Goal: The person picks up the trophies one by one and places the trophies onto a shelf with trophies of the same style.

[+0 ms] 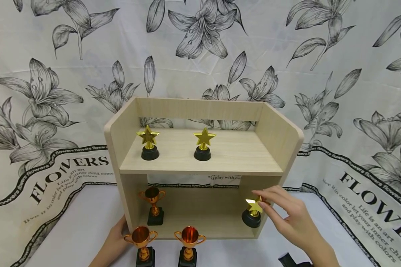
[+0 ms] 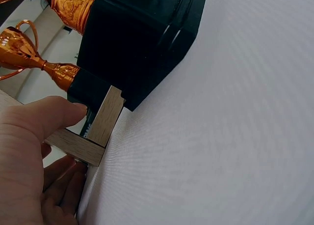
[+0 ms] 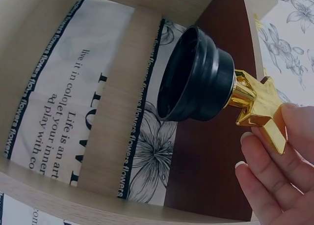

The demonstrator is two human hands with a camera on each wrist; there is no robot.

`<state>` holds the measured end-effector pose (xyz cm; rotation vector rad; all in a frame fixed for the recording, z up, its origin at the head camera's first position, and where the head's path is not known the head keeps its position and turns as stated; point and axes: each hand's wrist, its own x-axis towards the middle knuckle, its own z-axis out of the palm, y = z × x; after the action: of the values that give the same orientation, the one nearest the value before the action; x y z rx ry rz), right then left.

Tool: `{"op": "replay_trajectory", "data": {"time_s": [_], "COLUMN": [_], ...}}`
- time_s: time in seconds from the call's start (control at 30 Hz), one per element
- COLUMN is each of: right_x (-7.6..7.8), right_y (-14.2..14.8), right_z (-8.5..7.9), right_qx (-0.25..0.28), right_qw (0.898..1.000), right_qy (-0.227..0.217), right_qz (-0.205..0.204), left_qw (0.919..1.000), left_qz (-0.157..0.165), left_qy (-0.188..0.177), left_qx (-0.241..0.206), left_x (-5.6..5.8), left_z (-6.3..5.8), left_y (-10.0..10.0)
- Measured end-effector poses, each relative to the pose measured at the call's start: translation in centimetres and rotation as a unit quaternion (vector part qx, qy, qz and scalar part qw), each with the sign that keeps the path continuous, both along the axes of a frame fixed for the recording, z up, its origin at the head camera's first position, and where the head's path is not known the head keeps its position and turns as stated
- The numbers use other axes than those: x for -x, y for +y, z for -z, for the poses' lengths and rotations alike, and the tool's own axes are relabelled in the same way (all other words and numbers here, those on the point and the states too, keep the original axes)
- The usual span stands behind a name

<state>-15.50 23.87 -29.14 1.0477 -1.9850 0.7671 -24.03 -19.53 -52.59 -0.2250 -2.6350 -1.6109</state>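
Note:
My right hand (image 1: 290,215) pinches a gold star trophy (image 1: 254,205) by its star, at the right end of the shelf's lower compartment. In the right wrist view its black round base (image 3: 196,75) is tilted, the hollow underside showing. Down at the left, my left hand (image 1: 111,241) grips the side panel of the wooden shelf (image 1: 200,172), with the thumb (image 2: 64,112) on one side of the panel and the fingers on the other. An orange cup trophy (image 1: 155,207) stands inside the lower compartment at the left.
On the upper shelf stand two more star trophies, one at the left (image 1: 149,144) and one near the middle (image 1: 203,146). Two cup trophies, a left one (image 1: 143,246) and a right one (image 1: 188,246), stand before the shelf. Behind hangs a flower-print cloth (image 1: 200,78). A black object (image 1: 289,259) lies lower right.

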Motion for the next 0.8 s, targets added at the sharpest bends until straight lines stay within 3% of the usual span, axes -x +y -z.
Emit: {"op": "replay_trajectory", "data": {"time_s": [0.27,0.8], "right_x": [0.1,0.2], "right_y": [0.0,0.0], "right_z": [-0.3,-1.1], "right_qx": [-0.004,-0.004], "right_qw": [1.000,1.000], "right_qy": [0.002,0.010], "right_qz": [0.004,0.000], "left_qw": [0.9998,0.9999], "left_qz": [-0.004,-0.003], "left_qy": [0.019,0.010], "left_qx": [0.002,0.004], "left_x": [0.0,-0.1], "left_z": [0.1,-0.2], "left_y": [0.0,0.0]}}
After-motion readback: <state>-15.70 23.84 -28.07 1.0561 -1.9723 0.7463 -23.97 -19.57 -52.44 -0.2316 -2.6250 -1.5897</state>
